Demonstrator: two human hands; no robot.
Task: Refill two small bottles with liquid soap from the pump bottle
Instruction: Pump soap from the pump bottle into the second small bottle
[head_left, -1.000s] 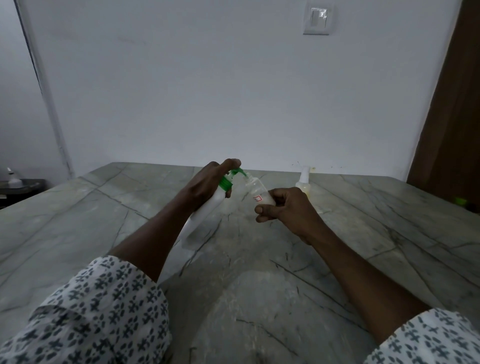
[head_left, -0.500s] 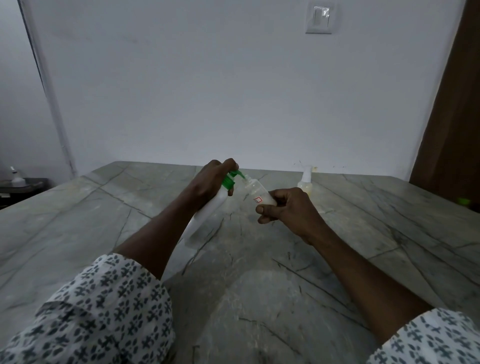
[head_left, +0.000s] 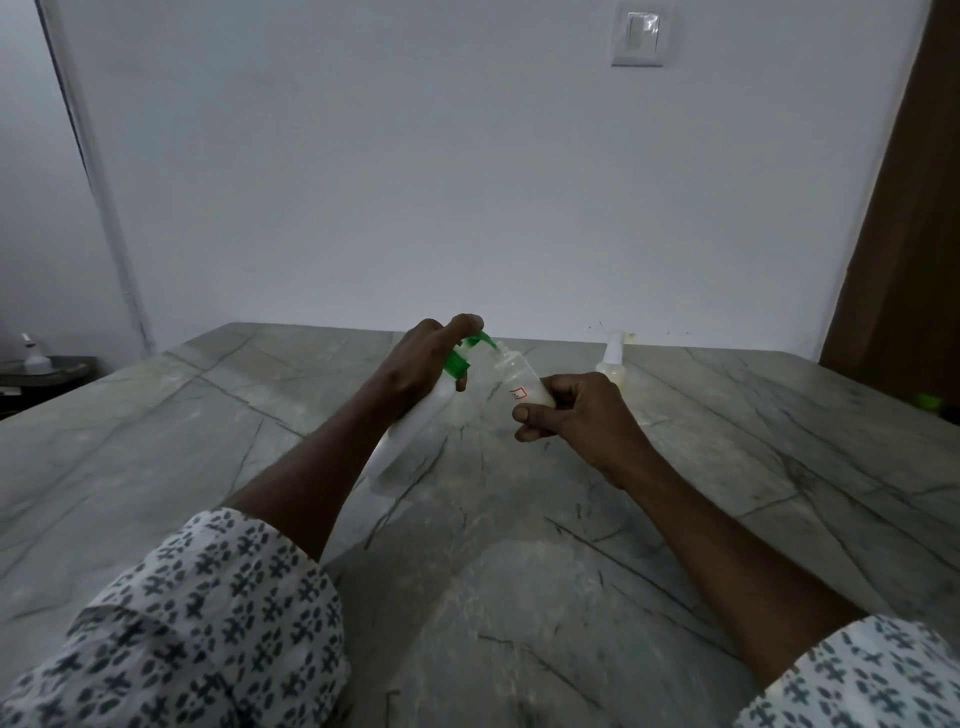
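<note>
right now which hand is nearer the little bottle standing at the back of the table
Right. The right hand, holding the small bottle, sits just in front of the standing bottle; the left hand, gripping the pump bottle, is farther off to its left.

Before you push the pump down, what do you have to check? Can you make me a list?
1. Nozzle of the pump bottle meets the mouth of the small bottle: ok.
2. Left hand grips the pump bottle, a finger on its green top: ok.
3. Right hand holds the small bottle, fingers curled round its lower end: ok.
4. Room in the small bottle: ok, it looks mostly clear, with soap only at the low end.
5. Soap left in the pump bottle: cannot tell, its wall is white.
6. Second bottle stands on the table, apart from both hands: ok.
</note>
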